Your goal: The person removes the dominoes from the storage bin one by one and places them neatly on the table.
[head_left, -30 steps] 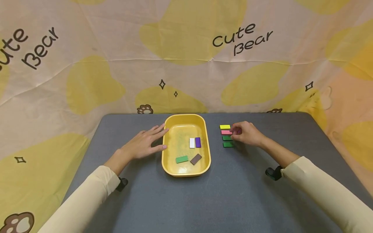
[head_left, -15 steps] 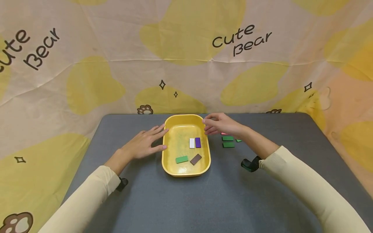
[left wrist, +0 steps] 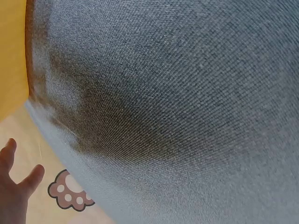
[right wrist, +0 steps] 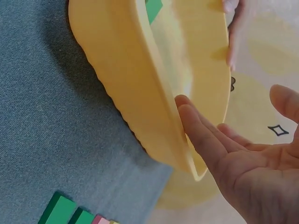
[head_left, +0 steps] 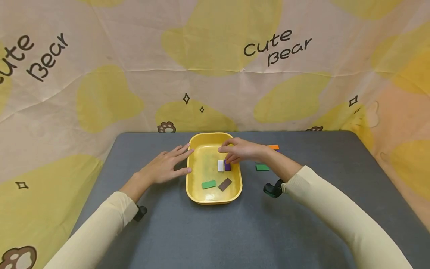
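Note:
A yellow tray (head_left: 214,202) stands on the table, holding a white block (head_left: 220,166), a purple block (head_left: 227,167), a green block (head_left: 209,184) and a brown block (head_left: 225,184). My left hand (head_left: 167,165) rests at the tray's left rim with its fingers spread. Over the right side of the tray hovers my right hand (head_left: 244,149), its fingertips just above the purple block and partly covering it. In the right wrist view the fingers of my right hand (right wrist: 233,163) are fairly straight, the thumb stands apart, and nothing shows between them.
Right of the tray, green blocks (right wrist: 57,210), a pink block (right wrist: 100,220) and an orange block (head_left: 273,147) lie on the grey table (head_left: 201,235); my right forearm hides some. A patterned cloth (head_left: 215,86) hangs behind the table.
My right hand has moved left from the row of blocks, across the tray's right rim and over the purple block. My left hand and the tray's blocks have stayed in place.

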Motion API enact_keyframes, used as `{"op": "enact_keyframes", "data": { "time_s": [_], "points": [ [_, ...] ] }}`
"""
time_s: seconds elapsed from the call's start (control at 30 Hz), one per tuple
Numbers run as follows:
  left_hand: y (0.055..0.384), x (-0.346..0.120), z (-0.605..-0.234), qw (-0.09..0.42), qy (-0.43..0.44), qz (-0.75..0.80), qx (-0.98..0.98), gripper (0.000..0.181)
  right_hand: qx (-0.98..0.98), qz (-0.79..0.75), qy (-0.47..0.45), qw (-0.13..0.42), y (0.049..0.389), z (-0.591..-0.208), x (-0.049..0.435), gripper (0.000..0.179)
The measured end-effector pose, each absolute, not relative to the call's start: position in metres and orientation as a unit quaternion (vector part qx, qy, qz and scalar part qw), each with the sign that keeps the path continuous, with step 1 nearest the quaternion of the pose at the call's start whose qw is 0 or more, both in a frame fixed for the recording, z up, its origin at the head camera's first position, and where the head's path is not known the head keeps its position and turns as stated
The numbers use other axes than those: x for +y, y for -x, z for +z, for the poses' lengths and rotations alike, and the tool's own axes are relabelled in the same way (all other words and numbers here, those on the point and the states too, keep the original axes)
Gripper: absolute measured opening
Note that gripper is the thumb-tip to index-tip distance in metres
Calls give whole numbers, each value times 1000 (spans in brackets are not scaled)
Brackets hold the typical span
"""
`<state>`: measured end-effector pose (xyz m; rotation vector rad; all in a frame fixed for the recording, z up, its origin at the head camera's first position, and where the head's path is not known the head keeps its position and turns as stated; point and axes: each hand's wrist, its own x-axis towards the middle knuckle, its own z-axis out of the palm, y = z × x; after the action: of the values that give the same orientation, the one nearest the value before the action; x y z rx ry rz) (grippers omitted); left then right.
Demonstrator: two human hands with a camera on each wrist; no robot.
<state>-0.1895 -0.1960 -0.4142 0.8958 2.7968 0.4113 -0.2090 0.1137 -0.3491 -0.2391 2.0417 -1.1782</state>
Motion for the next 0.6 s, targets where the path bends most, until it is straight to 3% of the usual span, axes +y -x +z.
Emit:
{"op": "enact_keyframes", "data": {
  "time_s": [0.6],
  "points": [
    [190,-197,-417,86,-300,134,941,75,823,-390,75,406,217,-361,89,57]
  ]
}}
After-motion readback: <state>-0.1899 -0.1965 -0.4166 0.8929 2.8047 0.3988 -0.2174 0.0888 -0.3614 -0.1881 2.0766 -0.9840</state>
